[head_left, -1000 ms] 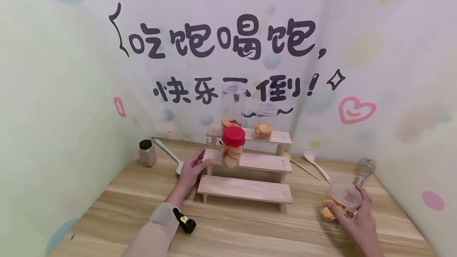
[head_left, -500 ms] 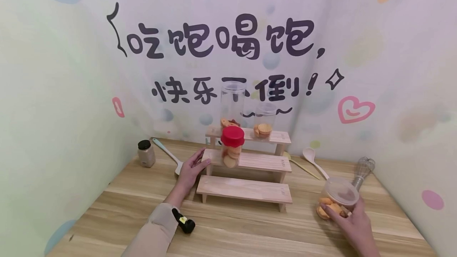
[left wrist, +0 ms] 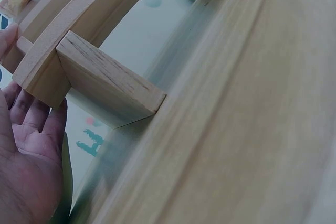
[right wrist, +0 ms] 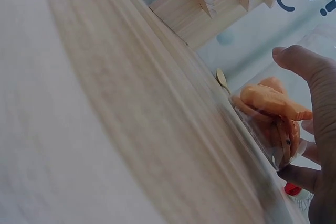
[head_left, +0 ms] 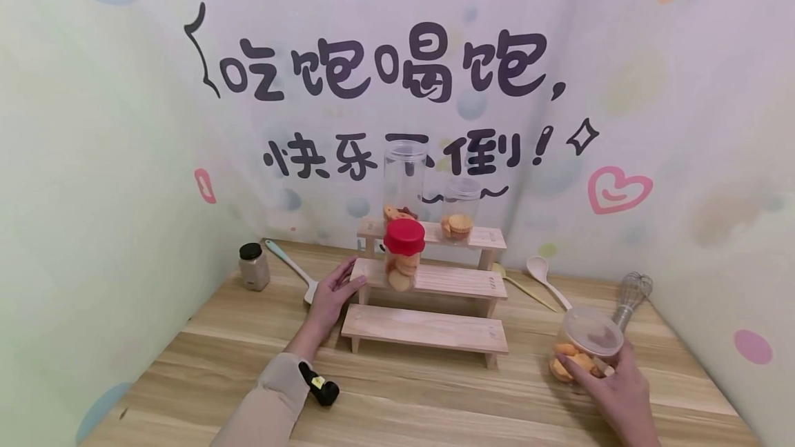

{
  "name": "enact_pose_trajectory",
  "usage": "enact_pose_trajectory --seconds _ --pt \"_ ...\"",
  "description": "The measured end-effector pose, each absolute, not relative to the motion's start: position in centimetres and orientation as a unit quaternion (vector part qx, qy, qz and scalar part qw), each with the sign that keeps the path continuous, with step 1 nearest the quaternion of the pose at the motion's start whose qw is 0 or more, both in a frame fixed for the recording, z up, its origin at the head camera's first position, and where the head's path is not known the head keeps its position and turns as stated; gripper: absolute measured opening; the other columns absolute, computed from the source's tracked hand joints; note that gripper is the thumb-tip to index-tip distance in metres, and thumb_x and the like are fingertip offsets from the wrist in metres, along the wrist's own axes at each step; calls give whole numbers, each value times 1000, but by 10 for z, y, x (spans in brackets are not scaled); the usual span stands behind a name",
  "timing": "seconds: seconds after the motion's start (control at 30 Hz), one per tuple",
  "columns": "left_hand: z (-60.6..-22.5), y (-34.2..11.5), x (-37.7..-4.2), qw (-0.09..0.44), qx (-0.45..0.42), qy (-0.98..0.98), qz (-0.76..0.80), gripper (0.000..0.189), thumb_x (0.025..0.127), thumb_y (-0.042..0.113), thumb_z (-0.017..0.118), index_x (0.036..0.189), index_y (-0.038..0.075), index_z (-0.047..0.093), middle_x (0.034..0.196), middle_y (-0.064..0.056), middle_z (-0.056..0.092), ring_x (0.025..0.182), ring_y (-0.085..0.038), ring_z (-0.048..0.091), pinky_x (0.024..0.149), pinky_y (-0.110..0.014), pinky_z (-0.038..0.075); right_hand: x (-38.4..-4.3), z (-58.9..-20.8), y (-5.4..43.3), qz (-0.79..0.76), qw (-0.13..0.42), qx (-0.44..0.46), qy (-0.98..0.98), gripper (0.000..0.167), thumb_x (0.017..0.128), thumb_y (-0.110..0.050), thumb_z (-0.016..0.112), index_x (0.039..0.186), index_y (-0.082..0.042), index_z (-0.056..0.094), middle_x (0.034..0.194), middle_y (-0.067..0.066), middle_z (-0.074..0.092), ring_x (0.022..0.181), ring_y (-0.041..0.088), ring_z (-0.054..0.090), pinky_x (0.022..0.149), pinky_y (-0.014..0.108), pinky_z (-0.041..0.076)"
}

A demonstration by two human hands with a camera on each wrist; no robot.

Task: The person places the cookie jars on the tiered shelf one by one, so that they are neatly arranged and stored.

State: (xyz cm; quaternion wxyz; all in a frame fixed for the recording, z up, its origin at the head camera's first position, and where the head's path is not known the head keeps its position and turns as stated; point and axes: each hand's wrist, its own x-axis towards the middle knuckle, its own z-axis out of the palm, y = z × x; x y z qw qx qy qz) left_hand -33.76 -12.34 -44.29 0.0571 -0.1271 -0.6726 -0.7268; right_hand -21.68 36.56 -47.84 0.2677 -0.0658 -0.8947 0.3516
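Observation:
My left hand (head_left: 329,299) grips the left end of the middle step of a three-tier wooden display stand (head_left: 425,328), thumb on one side and fingers on the other. In the left wrist view, the fingers of that hand (left wrist: 34,145) pass behind the board's end (left wrist: 44,85). At the right, my right hand (head_left: 621,388) holds a clear plastic jar (head_left: 592,332) with a translucent lid and orange-brown biscuits inside. In the right wrist view, thumb and fingers surround the jar's biscuits (right wrist: 273,108), and the jar stands at or very near the table surface.
On the stand are a red-lidded biscuit jar (head_left: 404,254), a tall clear jar (head_left: 405,178) and a shorter one (head_left: 461,212). A black-lidded jar (head_left: 254,267) and spatula (head_left: 292,264) lie left. Behind the right hand are a yellow utensil (head_left: 528,290), white spoon (head_left: 549,285) and whisk (head_left: 632,295).
The right hand and its jar have shifted slightly left, and the fingers moved lower around the jar. In the last half second hardly anything moved. The left hand stays on the stand.

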Motion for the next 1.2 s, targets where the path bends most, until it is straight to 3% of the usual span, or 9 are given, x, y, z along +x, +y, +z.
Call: enact_pose_trajectory --seconds 0.23,0.4,0.5,0.63,0.8,1.0,1.2 --pt "-444 -124 -337 56 -119 -678 -723 62 96 17 71 151 5 45 150 -17 48 137 -27 47 101 -19 45 -217 -479 365 362 280 -67 -887 98 74 -36 91 149 -7 35 125 20 61 109 37 58 79 42 49" --pt "-444 -124 -338 56 -120 -674 -727 61 96 17 71 151 7 46 150 -16 48 137 -27 46 101 -19 45 -217 -478 366 356 289 -77 -885 98 72 -38 92 149 -10 37 125 18 63 107 30 59 75 25 48" --pt "-444 -124 -337 57 -123 -674 -726 61 96 17 71 151 7 46 150 -16 48 136 -27 47 100 -19 45 -216 -477 366 358 296 -83 -882 98 71 -37 93 149 -14 39 126 14 62 103 9 55 68 9 41" --pt "-444 -124 -337 57 -124 -678 -722 62 96 18 71 151 7 46 151 -16 48 136 -28 48 101 -21 45 -217 -478 361 395 309 -83 -861 93 70 -30 95 147 -16 43 125 9 61 96 -8 51 66 6 46" --pt "-442 -124 -335 57 -120 -677 -724 61 95 17 71 150 7 47 151 -16 48 136 -29 47 103 -24 45 -230 -483 351 443 330 -81 -830 84 71 -22 94 143 -18 52 117 0 63 96 -2 58 66 8 50" --pt "-439 -125 -332 56 -114 -682 -720 60 95 18 72 150 7 48 150 -16 49 135 -29 49 105 -27 44 -254 -486 337 453 362 -76 -811 85 69 -21 95 142 -13 52 124 6 63 99 -5 56 71 5 47" --pt "-440 -124 -334 55 -123 -680 -721 61 96 18 70 151 6 45 152 -17 46 138 -29 45 107 -28 42 -280 -484 333 442 389 -96 -803 90 69 -29 95 144 -11 47 128 9 62 108 20 61 75 2 41"
